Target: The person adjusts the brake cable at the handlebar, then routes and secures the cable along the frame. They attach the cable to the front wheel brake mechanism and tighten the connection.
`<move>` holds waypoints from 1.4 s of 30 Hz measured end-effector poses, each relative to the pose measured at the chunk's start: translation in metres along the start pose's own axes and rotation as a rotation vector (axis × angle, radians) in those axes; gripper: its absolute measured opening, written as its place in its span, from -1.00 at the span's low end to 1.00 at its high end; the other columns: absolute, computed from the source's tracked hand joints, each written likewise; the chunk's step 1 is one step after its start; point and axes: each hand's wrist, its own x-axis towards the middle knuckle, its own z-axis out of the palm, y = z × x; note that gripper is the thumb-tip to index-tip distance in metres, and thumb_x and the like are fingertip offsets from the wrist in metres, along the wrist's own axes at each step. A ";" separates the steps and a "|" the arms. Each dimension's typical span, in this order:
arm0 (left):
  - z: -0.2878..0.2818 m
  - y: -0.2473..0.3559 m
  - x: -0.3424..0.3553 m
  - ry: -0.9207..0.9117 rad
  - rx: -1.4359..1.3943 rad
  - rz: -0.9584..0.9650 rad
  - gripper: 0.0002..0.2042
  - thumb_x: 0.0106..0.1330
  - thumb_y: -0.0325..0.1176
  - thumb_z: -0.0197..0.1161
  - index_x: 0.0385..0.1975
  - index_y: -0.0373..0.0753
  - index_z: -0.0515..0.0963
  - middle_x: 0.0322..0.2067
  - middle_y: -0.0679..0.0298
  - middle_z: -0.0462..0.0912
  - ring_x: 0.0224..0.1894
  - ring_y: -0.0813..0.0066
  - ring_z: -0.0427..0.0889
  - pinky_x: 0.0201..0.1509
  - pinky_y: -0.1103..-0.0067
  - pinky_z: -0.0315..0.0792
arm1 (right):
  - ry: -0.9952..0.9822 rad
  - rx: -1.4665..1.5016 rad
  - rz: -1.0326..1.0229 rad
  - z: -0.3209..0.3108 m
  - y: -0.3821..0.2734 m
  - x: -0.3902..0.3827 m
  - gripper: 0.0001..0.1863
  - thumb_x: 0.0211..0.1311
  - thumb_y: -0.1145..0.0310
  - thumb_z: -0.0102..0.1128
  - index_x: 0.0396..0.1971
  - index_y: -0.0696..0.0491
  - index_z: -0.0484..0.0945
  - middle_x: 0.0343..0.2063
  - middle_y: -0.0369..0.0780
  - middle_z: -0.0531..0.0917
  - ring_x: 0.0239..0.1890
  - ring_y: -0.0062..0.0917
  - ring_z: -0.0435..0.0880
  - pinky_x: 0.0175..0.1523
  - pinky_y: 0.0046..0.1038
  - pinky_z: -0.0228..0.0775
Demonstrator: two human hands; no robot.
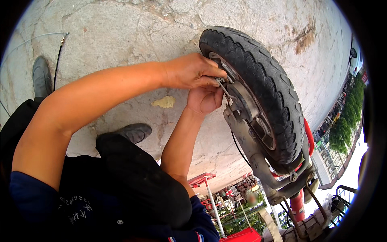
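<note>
A scooter's wheel with a black, worn-looking tyre (258,72) stands right of centre, beside a grey swingarm (244,127). At its hub is a round brake drum (246,99), with a thin bent metal rod (229,93) in front of it. My left hand (197,71) is closed at the hub, thumb and forefinger pinching a small metal fitting (220,80) near the rod. Just below it, touching or nearly so, my right hand (204,100) is curled with its thumb toward the rod. Whatever its fingers grip is hidden. A black cable (238,148) runs down along the swingarm.
A black hose (58,60) with a brass-coloured end lies on the concrete at the left, near my grey shoe (41,76). My other shoe (135,132) is nearer the wheel. A yellowish scrap (164,101) lies between my arms. The scooter's metal rack (310,201) is at lower right.
</note>
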 end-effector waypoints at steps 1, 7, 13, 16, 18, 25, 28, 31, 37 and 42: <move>-0.001 -0.002 -0.001 0.010 -0.016 0.023 -0.70 0.27 -0.35 0.32 -0.01 -0.23 0.60 -0.32 0.10 0.62 -0.25 0.04 0.61 -0.20 0.36 0.46 | -0.015 -0.046 0.000 -0.001 -0.004 -0.006 -0.58 0.28 0.39 0.15 0.13 0.13 0.49 0.21 -0.20 0.49 0.29 -0.42 0.39 0.40 -0.35 0.22; 0.003 -0.008 -0.001 0.026 0.025 0.042 -0.69 0.27 -0.32 0.32 -0.02 -0.26 0.59 -0.28 0.09 0.63 -0.22 0.05 0.62 -0.16 0.38 0.48 | 0.016 -0.148 -0.031 -0.001 -0.005 -0.012 -0.54 0.30 0.35 0.16 0.19 0.12 0.44 0.22 -0.20 0.47 0.29 -0.43 0.39 0.39 -0.35 0.23; -0.009 0.002 0.003 0.008 -0.001 -0.013 -0.71 0.26 -0.34 0.32 -0.05 -0.26 0.60 -0.24 0.10 0.65 -0.16 0.10 0.63 -0.09 0.40 0.48 | -0.081 -0.170 -0.033 0.011 0.001 -0.008 -0.54 0.31 0.31 0.19 0.18 0.10 0.45 0.18 -0.22 0.51 0.25 -0.45 0.41 0.28 -0.39 0.32; -0.015 0.016 0.004 -0.077 -0.080 -0.180 -0.73 0.26 -0.35 0.31 -0.06 -0.25 0.61 -0.23 0.10 0.66 -0.14 0.11 0.63 -0.05 0.40 0.48 | -0.130 -0.123 0.006 0.000 -0.012 -0.015 -0.61 0.32 0.31 0.18 0.11 0.10 0.49 0.06 -0.24 0.58 0.04 -0.51 0.52 0.12 -0.44 0.37; -0.017 0.019 0.004 -0.096 -0.064 -0.211 -0.74 0.27 -0.35 0.31 -0.07 -0.25 0.61 -0.24 0.11 0.66 -0.14 0.11 0.63 -0.05 0.39 0.48 | -0.119 -0.131 -0.015 -0.003 -0.013 -0.016 -0.66 0.34 0.34 0.16 0.07 0.10 0.51 0.00 -0.25 0.59 -0.05 -0.53 0.53 0.08 -0.45 0.37; -0.013 0.020 0.005 -0.126 0.167 -0.072 -0.76 0.29 -0.29 0.26 -0.10 -0.20 0.59 -0.34 0.13 0.61 -0.21 0.03 0.61 -0.16 0.28 0.46 | 0.072 -0.370 -0.170 0.002 -0.009 -0.017 -0.74 0.37 0.41 0.09 0.02 0.09 0.54 -0.13 -0.25 0.60 -0.16 -0.53 0.48 0.05 -0.43 0.34; -0.016 0.021 0.004 -0.136 0.190 -0.064 -0.77 0.30 -0.28 0.24 -0.13 -0.22 0.56 -0.34 0.12 0.60 -0.21 0.01 0.61 -0.17 0.25 0.45 | 0.124 -0.412 -0.150 0.009 -0.009 -0.024 -0.74 0.37 0.41 0.09 0.01 0.09 0.53 -0.15 -0.23 0.59 -0.16 -0.53 0.46 0.05 -0.44 0.32; -0.013 0.021 0.003 -0.092 0.231 -0.047 -0.79 0.30 -0.27 0.24 -0.18 -0.24 0.55 -0.33 0.11 0.60 -0.20 0.00 0.60 -0.16 0.24 0.45 | -0.083 -0.308 -0.045 -0.007 -0.030 -0.030 -0.70 0.34 0.36 0.11 0.03 0.07 0.52 -0.14 -0.23 0.59 -0.15 -0.54 0.46 0.04 -0.45 0.32; -0.015 0.023 0.004 -0.080 0.376 0.018 -0.80 0.31 -0.27 0.22 -0.25 -0.28 0.54 -0.34 0.09 0.61 -0.20 -0.02 0.61 -0.15 0.23 0.48 | 0.209 -0.332 -0.214 -0.037 -0.072 -0.046 -0.59 0.26 0.25 0.17 0.09 0.04 0.48 -0.16 -0.25 0.57 -0.16 -0.49 0.46 0.05 -0.42 0.30; -0.019 0.033 0.016 -0.211 0.473 -0.060 -0.79 0.29 -0.26 0.24 -0.34 -0.30 0.54 -0.36 0.08 0.62 -0.20 -0.01 0.64 -0.14 0.22 0.51 | 0.152 -0.311 -0.120 -0.047 -0.062 -0.040 -0.66 0.27 0.29 0.19 -0.01 0.11 0.51 -0.18 -0.30 0.58 -0.20 -0.52 0.46 0.03 -0.47 0.34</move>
